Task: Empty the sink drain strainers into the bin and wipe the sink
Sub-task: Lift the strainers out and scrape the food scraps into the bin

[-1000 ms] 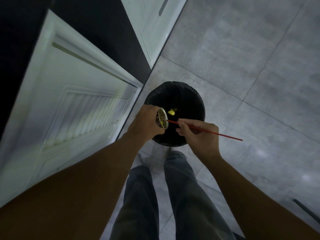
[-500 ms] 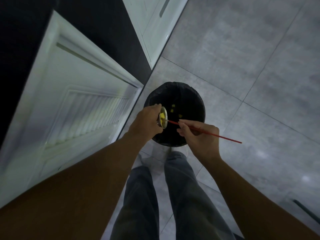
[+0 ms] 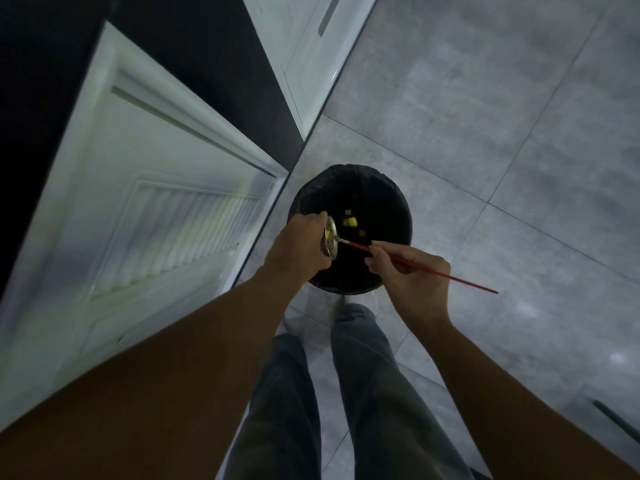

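Gripping a round perforated metal strainer [image 3: 330,238] over the black-lined round bin [image 3: 398,206], the left hand [image 3: 300,245] tilts it while right-hand [image 3: 412,277] fingers pinch a thin red stick [image 3: 433,270], apparently scraping yellow scraps [image 3: 350,221].

Grey tiled floor [image 3: 485,116], dim light.
We note a black-lined bin [image 3: 398,199] standing on it at 12 o'clock from the feet.

The picture is dim and a bit grey. The white cabinet door [image 3: 149,216] glows pale, and soft shiny spots sit on the floor tiles [image 3: 519,133]. The inside of the bin [image 3: 349,188] is nearly black. The top left corner is all dark. Straight lines bend near the edges, and the shoes look smeared
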A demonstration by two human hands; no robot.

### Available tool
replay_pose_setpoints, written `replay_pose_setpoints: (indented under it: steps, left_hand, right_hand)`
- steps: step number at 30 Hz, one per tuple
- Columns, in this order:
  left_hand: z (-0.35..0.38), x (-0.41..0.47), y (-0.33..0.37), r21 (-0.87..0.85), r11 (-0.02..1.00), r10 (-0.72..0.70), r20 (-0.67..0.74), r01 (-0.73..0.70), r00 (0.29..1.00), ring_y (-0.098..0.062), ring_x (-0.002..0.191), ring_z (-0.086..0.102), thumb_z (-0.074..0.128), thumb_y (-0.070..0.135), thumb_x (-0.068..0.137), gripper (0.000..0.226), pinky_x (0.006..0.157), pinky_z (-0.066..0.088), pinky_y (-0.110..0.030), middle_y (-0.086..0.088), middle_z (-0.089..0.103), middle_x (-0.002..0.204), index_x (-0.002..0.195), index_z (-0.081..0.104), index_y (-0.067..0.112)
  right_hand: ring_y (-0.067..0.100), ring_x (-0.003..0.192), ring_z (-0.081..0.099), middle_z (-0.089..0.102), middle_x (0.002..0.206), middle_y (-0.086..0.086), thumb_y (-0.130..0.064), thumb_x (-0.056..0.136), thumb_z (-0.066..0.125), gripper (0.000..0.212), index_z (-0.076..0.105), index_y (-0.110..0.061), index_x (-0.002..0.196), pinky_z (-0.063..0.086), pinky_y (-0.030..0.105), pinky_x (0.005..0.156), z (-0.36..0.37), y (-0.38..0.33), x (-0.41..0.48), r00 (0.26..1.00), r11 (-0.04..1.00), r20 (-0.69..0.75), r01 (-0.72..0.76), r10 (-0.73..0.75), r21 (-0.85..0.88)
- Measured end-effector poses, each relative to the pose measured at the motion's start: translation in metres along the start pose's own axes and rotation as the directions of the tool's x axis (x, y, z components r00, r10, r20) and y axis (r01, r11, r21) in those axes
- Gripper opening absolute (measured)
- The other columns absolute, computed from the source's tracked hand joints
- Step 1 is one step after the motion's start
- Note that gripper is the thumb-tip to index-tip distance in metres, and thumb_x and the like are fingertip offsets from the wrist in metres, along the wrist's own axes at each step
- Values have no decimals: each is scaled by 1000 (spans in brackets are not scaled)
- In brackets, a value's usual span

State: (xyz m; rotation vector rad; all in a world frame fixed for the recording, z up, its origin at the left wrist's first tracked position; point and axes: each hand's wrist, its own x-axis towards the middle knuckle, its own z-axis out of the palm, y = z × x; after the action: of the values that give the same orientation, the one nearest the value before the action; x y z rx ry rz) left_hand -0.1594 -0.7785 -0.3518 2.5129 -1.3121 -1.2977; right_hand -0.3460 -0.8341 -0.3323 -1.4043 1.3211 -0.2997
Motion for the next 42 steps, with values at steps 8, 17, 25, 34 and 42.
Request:
replay_pose_setpoints:
  steps: [8,17,25,34,42]
  left_hand:
    - [7,2,1,6,1000,23,1,-23,1000,-28,122,55,81,17,75,70,100,52,-40,-11,61,129,138,51,8]
    - [8,0,-5,-14,1000,-2,1,2,1000,-29,121,54,84,16,73,72,96,50,-38,-12,60,130,137,52,7]
    - [7,6,3,58,998,16,15,-17,1000,-27,123,50,84,22,73,75,98,51,-41,-9,56,132,139,50,11]
    - [7,9,4,-3,1000,-5,10,5,1000,-26,121,57,85,21,71,73,98,53,-43,-8,61,129,137,54,12]
    - [4,11,3,-65,998,-5,39,8,999,-24,110,63,86,24,73,62,95,56,-42,-5,66,121,128,59,15]
  right_hand:
    - [5,85,76,78,92,-9,-19,90,74,16,75,-32,99,63,26,82,25,-5,4,995,999,95,-35,32,29]
    - [11,84,77,79,95,2,-17,89,75,20,78,-12,109,63,35,86,0,4,5,994,994,27,-110,110,7]
    - [3,71,75,77,83,-9,-18,89,75,12,78,-23,100,63,24,74,24,7,3,992,993,53,-117,115,34]
    - [11,75,76,79,88,1,-17,90,73,19,78,-13,109,65,35,77,2,14,6,998,998,33,-56,55,20]
    - [3,67,74,76,78,-16,-19,90,74,17,77,-34,97,62,19,65,22,9,10,997,996,48,-65,62,53]
